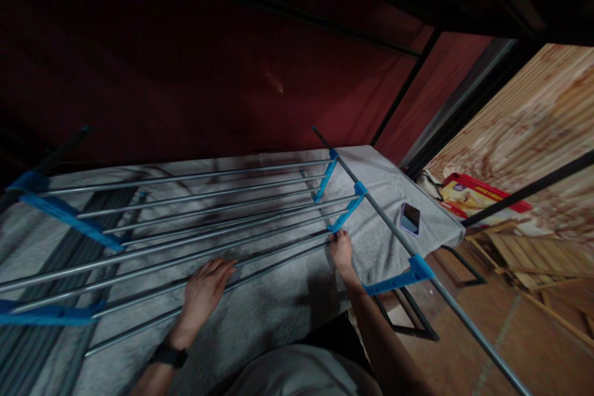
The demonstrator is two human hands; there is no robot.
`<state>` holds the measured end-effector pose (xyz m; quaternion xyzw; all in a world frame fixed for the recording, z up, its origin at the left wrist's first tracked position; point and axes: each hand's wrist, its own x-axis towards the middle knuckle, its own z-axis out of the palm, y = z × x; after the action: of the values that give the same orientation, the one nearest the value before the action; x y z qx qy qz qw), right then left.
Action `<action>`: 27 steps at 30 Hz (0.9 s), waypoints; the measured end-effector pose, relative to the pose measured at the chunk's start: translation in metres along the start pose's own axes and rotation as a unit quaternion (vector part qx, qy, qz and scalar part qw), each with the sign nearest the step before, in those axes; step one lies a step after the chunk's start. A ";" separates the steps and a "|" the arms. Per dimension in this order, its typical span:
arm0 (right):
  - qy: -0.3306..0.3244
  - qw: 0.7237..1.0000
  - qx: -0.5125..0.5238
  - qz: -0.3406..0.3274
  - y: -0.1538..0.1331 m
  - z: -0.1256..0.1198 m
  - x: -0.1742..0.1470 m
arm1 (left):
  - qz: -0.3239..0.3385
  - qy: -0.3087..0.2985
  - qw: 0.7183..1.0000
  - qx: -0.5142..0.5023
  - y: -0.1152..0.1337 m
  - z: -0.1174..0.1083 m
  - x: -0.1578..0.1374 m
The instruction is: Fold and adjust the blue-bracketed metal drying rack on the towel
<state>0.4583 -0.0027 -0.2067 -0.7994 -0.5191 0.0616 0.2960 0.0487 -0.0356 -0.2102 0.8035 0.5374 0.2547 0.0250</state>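
A partly assembled rack of grey metal tubes [204, 199] and blue plastic brackets lies across the cloth-covered surface. My left hand [206, 288], with a dark band on its wrist, is closed over one of the near tubes at mid-length. At that tube's right end my right hand [342, 252] pinches close to the lower tip of a blue bracket [348, 210]; the exact contact is hidden by the fingers. Another blue bracket [399, 278] sits on the long side pole [387, 219], right of my right forearm. Blue brackets [69, 219] also join the tubes at the left.
Several loose grey tubes [34, 346] lie bundled under the rack's left end. A phone [411, 218] rests on the grey cloth [375, 167] at the right. Beyond the edge are a red and yellow box [482, 195], a wooden slatted piece [541, 253] and dark frame bars [417, 328].
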 end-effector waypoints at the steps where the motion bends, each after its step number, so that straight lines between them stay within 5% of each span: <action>1: 0.000 1.000 0.002 0.000 0.000 0.000 0.000 | -0.003 -0.003 1.000 -0.003 0.000 0.000 0.000; 27: -0.015 0.999 0.023 0.019 -0.007 -0.007 -0.002 | 0.021 -0.017 1.000 0.004 -0.002 -0.005 0.003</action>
<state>0.4545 -0.0053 -0.1976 -0.8012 -0.5065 0.0915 0.3052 0.0461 -0.0334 -0.2055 0.8192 0.5208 0.2390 0.0252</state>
